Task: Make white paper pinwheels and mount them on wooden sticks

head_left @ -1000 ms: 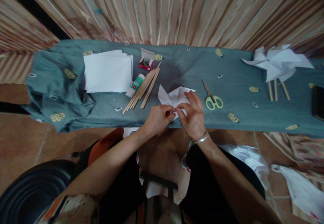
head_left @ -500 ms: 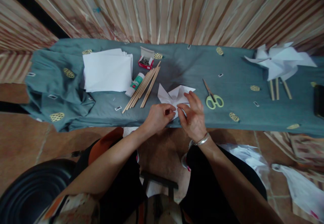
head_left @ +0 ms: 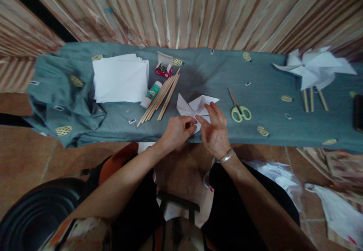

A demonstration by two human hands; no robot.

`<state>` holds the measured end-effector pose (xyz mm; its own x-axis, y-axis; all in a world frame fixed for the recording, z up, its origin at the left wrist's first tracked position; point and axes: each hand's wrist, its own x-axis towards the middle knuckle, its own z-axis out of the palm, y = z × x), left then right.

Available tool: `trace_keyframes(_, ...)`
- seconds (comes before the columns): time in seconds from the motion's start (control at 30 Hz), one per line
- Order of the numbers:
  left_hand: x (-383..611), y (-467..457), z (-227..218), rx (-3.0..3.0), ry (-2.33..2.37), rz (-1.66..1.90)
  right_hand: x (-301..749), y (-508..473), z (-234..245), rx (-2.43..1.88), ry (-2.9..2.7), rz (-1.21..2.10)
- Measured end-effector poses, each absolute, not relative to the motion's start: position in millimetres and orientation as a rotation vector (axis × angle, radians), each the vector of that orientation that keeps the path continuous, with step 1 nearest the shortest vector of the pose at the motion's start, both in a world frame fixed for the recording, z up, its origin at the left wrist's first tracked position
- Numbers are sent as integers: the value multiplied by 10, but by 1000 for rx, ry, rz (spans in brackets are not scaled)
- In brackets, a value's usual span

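Observation:
A folded white paper shape (head_left: 195, 106) lies on the teal cloth (head_left: 204, 73) near the table's front edge. My left hand (head_left: 178, 130) is curled, its fingertips pinching the paper's near corner. My right hand (head_left: 214, 130) rests on the paper's right side with fingers pressed on a flap and thumb at the fold. A silver bracelet (head_left: 226, 155) circles the right wrist. Both hands meet at the paper's near middle.
A stack of white sheets (head_left: 120, 78), a glue stick (head_left: 151, 95), wooden sticks (head_left: 160, 97) and a red box of pins (head_left: 163, 67) lie to the left. Green-handled scissors (head_left: 238, 108) lie right of the paper. Finished paper pinwheels (head_left: 313, 69) sit far right.
My right hand has shifted slightly, its fingers lifting and straightening along the paper flap. My left hand keeps its pinch at the same spot.

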<state>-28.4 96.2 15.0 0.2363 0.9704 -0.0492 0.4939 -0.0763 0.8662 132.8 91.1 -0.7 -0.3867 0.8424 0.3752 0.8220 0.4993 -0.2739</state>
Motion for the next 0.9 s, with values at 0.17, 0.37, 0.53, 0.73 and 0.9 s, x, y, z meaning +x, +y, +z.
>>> trace_keyframes(0.17,-287,961,166,1699,1376,726,1330,909,-13,-1358,-2321,13)
trace_keyframes(0.37,-285,962,175,1700,1373,717,1328,907,-9,-1369,-2339,-8)
trace_keyframes(0.53,-280,964,185,1710,1381,711,1313,896,5,-1392,-2355,21)
trace_keyframes(0.73,-275,977,176,1709,1376,719,1290,877,18,-1419,-2363,74)
trace_keyframes(0.9,-276,981,166,1715,1374,721,1279,876,35,-1409,-2378,64)
